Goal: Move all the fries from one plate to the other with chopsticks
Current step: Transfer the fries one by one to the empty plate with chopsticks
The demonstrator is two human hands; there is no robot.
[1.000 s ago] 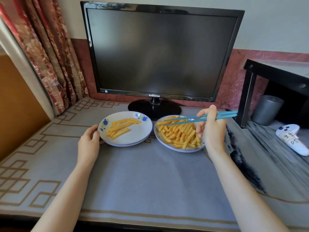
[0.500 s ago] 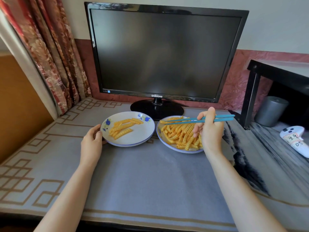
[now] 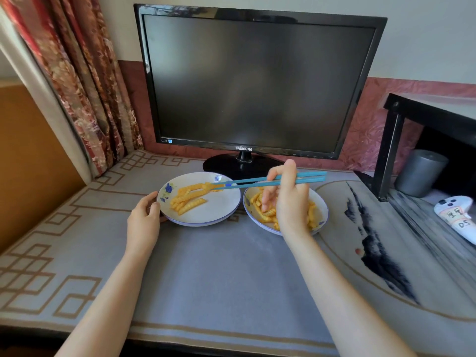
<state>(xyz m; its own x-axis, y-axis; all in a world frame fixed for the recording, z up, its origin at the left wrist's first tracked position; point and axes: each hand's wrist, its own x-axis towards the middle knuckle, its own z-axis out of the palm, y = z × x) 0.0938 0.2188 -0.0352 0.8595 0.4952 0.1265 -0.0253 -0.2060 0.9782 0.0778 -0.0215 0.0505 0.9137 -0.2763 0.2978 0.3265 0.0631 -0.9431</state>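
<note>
Two white plates with blue flowers stand side by side in front of the monitor. The left plate holds a few crinkle fries. The right plate holds a bigger heap of fries, partly hidden behind my right hand. My right hand grips the blue chopsticks; their tips reach over the left plate and pinch a fry above the fries there. My left hand holds the left plate's rim, fingers curled at its edge.
A black monitor on a round stand rises right behind the plates. A black shelf with a grey cylinder stands at the right, a white controller beside it. A patterned curtain hangs at the left.
My right hand has swung the chopsticks left from the right plate to over the left plate, a fry pinched in the tips. The left hand has stayed on the left plate's rim.
</note>
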